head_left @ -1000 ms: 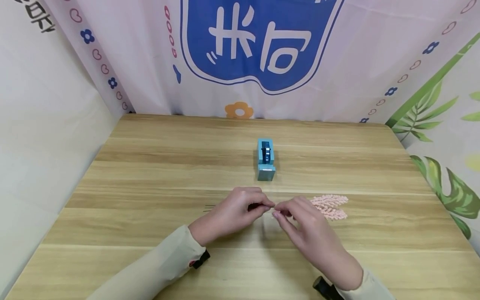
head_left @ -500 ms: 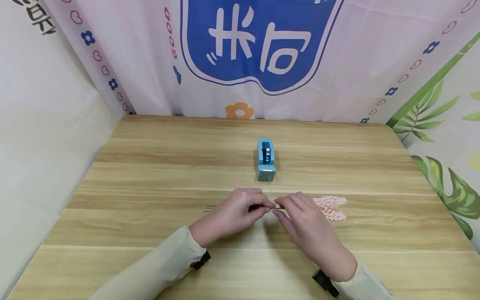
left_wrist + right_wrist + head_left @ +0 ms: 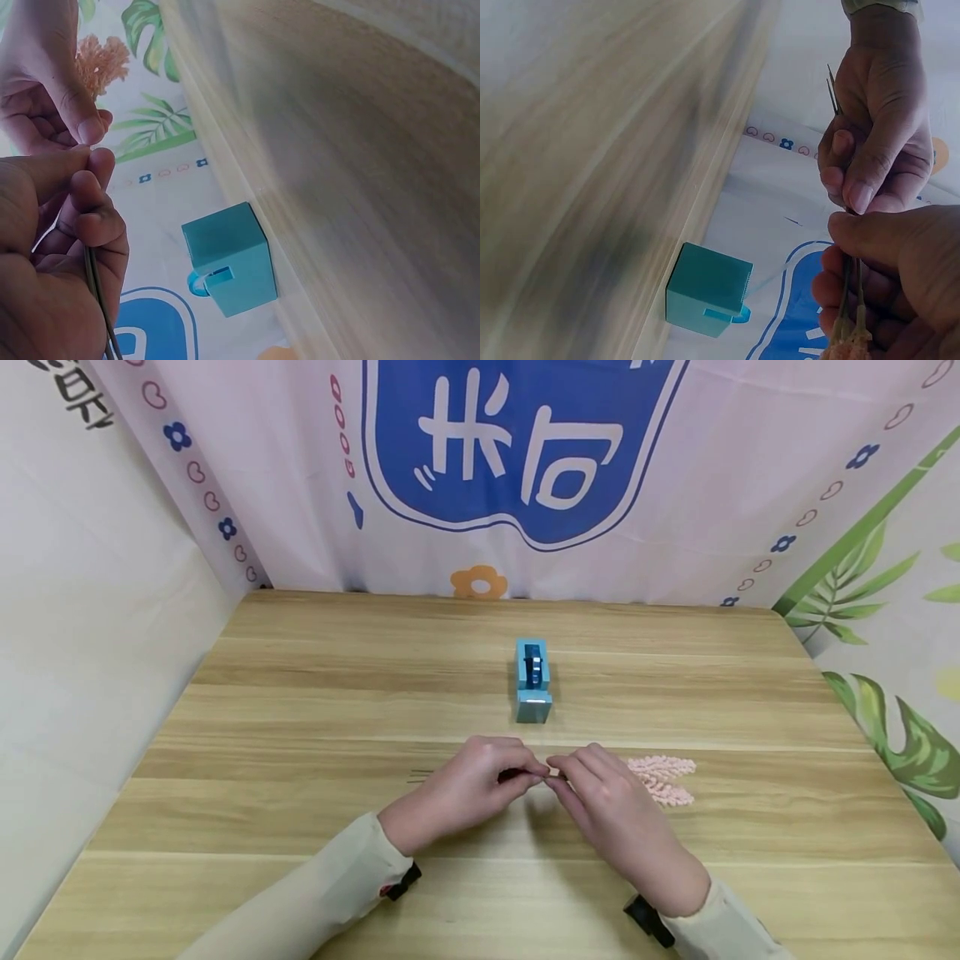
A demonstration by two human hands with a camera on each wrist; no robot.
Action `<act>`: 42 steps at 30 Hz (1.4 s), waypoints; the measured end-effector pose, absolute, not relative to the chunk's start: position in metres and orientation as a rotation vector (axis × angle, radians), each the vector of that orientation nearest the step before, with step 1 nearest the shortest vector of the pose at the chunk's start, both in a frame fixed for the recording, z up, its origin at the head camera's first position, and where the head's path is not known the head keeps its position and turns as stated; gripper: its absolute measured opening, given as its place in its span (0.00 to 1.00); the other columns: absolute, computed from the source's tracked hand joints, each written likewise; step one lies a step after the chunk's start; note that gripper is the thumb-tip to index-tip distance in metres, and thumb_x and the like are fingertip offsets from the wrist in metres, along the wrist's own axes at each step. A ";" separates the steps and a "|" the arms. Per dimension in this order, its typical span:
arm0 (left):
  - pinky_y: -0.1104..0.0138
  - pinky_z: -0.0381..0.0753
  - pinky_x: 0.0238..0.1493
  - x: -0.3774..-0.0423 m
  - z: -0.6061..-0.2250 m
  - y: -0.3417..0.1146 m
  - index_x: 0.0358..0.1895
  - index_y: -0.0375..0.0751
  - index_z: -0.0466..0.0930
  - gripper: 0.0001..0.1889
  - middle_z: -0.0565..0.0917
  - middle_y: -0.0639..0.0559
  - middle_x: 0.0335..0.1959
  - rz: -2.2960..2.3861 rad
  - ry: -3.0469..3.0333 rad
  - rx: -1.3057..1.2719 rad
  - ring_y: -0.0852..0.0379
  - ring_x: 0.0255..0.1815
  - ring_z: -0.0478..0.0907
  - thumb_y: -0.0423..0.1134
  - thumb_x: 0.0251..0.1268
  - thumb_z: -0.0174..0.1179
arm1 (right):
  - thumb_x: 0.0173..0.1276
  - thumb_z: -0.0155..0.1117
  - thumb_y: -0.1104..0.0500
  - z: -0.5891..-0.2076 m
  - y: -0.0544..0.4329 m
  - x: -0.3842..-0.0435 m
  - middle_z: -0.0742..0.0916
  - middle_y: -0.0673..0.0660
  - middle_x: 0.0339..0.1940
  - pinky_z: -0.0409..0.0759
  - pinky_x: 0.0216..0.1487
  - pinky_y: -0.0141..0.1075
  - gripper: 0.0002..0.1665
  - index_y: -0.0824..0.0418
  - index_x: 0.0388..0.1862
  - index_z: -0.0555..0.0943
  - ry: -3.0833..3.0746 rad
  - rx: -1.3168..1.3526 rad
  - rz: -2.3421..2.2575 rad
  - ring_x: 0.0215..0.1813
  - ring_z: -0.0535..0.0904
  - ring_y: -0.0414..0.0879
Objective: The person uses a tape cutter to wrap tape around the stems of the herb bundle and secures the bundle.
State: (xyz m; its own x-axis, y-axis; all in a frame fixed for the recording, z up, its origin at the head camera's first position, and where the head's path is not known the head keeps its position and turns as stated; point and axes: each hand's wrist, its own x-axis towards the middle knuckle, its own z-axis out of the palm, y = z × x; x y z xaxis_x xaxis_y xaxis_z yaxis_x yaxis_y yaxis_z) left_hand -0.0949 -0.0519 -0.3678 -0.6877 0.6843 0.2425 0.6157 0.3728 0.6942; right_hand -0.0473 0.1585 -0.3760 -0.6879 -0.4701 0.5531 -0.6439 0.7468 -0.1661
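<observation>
A bunch of pink artificial flowers (image 3: pixel 666 778) with thin dark green stems (image 3: pixel 420 775) lies across both hands above the table. My left hand (image 3: pixel 467 793) pinches the stems near the middle, and their bare ends stick out to its left. Close beside it, my right hand (image 3: pixel 621 822) pinches the same stems between thumb and index finger, with the pink heads beyond it. In the right wrist view the stems (image 3: pixel 858 285) run through the right fingers down to the heads (image 3: pixel 847 350). The fingertips nearly meet and hide the stretch of stem between them.
A blue tape dispenser (image 3: pixel 532 681) with a roll in it stands on the wooden table (image 3: pixel 315 693), straight ahead of the hands. A printed curtain (image 3: pixel 300 485) hangs behind the table's back edge. Leaf-patterned cloth (image 3: pixel 900 735) hangs at the right.
A small clear strip below the fingertips one second ago no longer shows. My right fingers have drawn together on the stems, and the right forearm has shifted slightly. The left hand stays put.
</observation>
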 end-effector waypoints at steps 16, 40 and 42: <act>0.78 0.82 0.37 -0.095 -0.367 -0.050 0.39 0.40 0.89 0.02 0.91 0.52 0.36 1.261 2.551 1.160 0.67 0.33 0.79 0.31 0.71 0.67 | 0.59 0.80 0.67 -0.372 0.159 -0.049 0.88 0.48 0.34 0.82 0.39 0.33 0.10 0.60 0.40 0.90 -2.442 0.889 0.423 0.38 0.80 0.40; 0.75 0.81 0.40 -0.097 -0.358 -0.052 0.43 0.37 0.89 0.06 0.91 0.48 0.39 1.149 2.520 1.083 0.63 0.36 0.79 0.33 0.75 0.63 | 0.63 0.76 0.61 -0.374 0.159 -0.050 0.90 0.49 0.32 0.83 0.52 0.46 0.04 0.58 0.37 0.91 -2.342 0.864 0.309 0.36 0.85 0.46; 0.74 0.82 0.41 -0.096 -0.358 -0.051 0.43 0.38 0.89 0.05 0.91 0.49 0.39 1.149 2.523 1.069 0.64 0.36 0.80 0.33 0.75 0.63 | 0.64 0.76 0.60 -0.373 0.159 -0.050 0.90 0.50 0.33 0.83 0.53 0.47 0.05 0.58 0.38 0.91 -2.339 0.862 0.300 0.36 0.85 0.46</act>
State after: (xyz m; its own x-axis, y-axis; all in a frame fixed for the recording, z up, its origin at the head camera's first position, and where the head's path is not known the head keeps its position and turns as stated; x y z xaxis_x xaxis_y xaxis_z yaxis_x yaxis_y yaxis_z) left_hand -0.0964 -0.0514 -0.3575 -0.7284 0.6721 0.1328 0.5413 0.4459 0.7128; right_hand -0.0496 0.1593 -0.3732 -0.5942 -0.5075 0.6240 -0.6487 0.7610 0.0012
